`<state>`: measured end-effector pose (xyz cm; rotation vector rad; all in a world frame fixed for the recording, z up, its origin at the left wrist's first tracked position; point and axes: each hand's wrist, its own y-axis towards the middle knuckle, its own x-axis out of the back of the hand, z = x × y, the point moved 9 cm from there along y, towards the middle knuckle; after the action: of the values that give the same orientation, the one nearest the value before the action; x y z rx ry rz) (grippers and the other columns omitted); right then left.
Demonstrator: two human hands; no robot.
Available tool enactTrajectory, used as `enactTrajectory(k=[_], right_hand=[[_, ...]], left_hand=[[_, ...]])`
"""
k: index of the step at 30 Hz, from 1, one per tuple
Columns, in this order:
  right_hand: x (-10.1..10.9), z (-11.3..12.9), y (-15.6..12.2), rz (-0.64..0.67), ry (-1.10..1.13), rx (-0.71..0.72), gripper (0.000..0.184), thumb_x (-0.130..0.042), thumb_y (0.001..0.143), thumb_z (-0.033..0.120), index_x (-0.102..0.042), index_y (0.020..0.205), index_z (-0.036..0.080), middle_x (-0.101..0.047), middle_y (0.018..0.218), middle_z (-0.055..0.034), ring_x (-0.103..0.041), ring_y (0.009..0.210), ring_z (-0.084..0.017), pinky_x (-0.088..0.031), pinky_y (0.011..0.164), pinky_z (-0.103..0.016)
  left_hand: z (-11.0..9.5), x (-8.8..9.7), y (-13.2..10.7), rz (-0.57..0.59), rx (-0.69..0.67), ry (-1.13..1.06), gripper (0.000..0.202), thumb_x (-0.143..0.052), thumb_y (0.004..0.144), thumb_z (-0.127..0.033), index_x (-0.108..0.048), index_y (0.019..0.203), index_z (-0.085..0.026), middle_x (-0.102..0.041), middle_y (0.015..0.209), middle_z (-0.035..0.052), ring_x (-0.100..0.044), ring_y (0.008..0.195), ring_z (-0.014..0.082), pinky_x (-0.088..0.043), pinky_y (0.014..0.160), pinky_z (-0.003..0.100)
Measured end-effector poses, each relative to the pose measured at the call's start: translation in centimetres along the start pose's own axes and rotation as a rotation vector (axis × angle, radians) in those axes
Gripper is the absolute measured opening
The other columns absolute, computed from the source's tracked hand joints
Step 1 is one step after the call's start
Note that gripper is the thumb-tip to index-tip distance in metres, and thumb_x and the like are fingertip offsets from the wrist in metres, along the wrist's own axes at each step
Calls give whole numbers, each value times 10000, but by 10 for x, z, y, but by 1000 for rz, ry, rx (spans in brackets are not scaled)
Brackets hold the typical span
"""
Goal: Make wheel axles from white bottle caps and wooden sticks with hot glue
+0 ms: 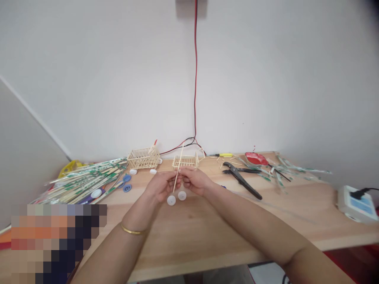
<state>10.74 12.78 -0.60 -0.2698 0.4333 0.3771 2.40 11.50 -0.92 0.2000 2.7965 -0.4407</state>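
A thin wooden stick (181, 156) stands tilted between my two hands, above the table's middle. My left hand (161, 184) is closed around its lower part, fingers pinched. From the other side, my right hand (194, 179) pinches the same stick with thumb and fingers. Just below the fingers are two white wheels (171, 200); how they join the stick is hidden. Behind my hands sits a small frame of wooden sticks (186, 161) with a raised stick handle. To its left stands a wooden-stick cart (143, 158) on white wheels, with a red-tipped piece in it.
Packaged chopsticks (91, 177) pile up at left, beside blue rings (127, 185). Black pliers (241, 179), a yellow-handled screwdriver (225, 155), short stick pieces and a red dish (256, 158) lie right. A white power strip (357, 203) is far right; red-black wires (195, 79) hang down the wall.
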Motion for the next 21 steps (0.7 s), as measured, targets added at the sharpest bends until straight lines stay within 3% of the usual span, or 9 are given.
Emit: enactTrajectory(k=[3, 8, 21], right_hand=[[3, 8, -10, -8, -54, 40, 221, -739, 610, 282, -621, 734, 142, -551, 554, 29, -383, 453, -40, -135, 412, -186], [4, 14, -20, 11, -133, 87, 251, -740, 613, 337, -622, 749, 162, -566, 594, 42, -286, 429, -24, -135, 430, -205], [15, 32, -38, -84, -478, 255, 374, -629, 723, 438, -682, 1013, 207, -569, 695, 22, -288, 486, -49, -217, 458, -208]], left_hand=[[2, -12, -5, 69, 52, -164, 72, -626, 703, -152, -606, 726, -87, -589, 640, 38, -510, 525, 66, -423, 503, 183], [1, -22, -11, 114, 38, -176, 95, -640, 699, -161, -578, 701, -88, -550, 609, 11, -468, 490, 49, -342, 437, 157], [-3, -28, -17, 159, -13, -83, 216, -680, 682, -274, -561, 763, -113, -439, 551, -53, -291, 409, 13, -141, 389, 153]])
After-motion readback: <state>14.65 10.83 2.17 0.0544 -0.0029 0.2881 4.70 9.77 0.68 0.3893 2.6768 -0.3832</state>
